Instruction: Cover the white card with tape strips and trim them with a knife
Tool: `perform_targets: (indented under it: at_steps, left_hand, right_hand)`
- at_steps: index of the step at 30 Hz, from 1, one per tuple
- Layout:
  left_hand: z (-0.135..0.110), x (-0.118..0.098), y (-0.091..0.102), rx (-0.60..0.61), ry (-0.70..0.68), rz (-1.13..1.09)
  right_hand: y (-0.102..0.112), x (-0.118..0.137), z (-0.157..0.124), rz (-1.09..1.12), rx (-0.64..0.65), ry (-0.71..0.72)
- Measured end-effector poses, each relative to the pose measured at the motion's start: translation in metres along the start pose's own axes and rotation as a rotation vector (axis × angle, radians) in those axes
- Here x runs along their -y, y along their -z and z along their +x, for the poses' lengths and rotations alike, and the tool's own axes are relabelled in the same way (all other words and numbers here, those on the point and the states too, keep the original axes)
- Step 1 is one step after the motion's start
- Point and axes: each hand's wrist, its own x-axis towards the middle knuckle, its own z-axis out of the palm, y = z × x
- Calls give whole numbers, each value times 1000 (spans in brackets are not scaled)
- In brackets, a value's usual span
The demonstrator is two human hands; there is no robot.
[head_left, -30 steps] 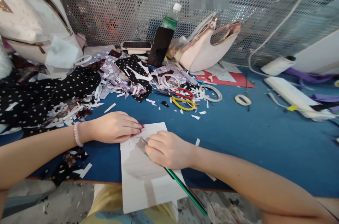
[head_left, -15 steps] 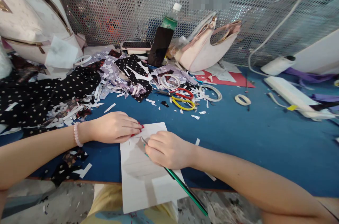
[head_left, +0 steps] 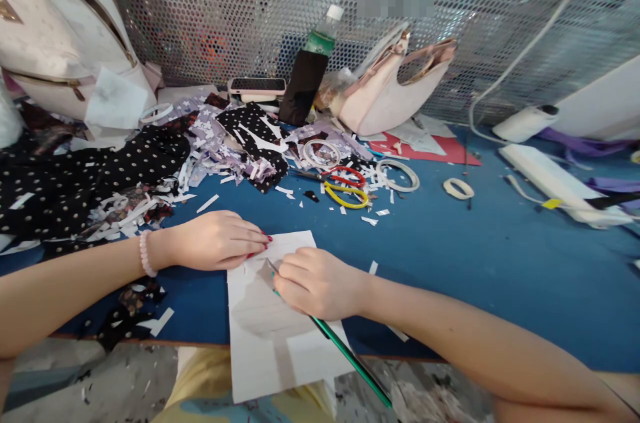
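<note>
A sheet of white paper (head_left: 265, 349) lies on the blue table and hangs past its front edge toward me. Faint lines show across it. My left hand (head_left: 220, 241) rests palm down at the paper's upper left corner, fingers stretched out, the fingertips touching the sheet. My right hand (head_left: 315, 283) is closed around a long, slim green and black tool (head_left: 350, 357). The tool's thin grey point reaches out past my fingers just over the paper, close to my left fingertips. Its exact kind is unclear, because my fingers cover the middle part.
Behind my hands lie scissors (head_left: 347, 186) with red and yellow handles, tape rolls (head_left: 458, 189) and heaped fabric scraps (head_left: 95, 176) with paper strips. Farther back stand a phone (head_left: 303, 88), a bottle (head_left: 323, 36), a handbag (head_left: 385, 99) and a backpack (head_left: 55, 29) against perforated metal.
</note>
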Motion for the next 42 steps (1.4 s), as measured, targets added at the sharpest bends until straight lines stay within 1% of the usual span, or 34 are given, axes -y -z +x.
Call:
perform_targets:
  at_steps: [22,32,42]
  left_hand:
    - [1,0,0,-10,-11,9]
    - [0,1,-1,9,3,7]
    - [0,0,0,1,-9,12]
  right_hand:
    - [1,-1,1,5,1,-10]
    - [1,0,1,22,-11,-16]
    - [1,-1,0,25,38,-28]
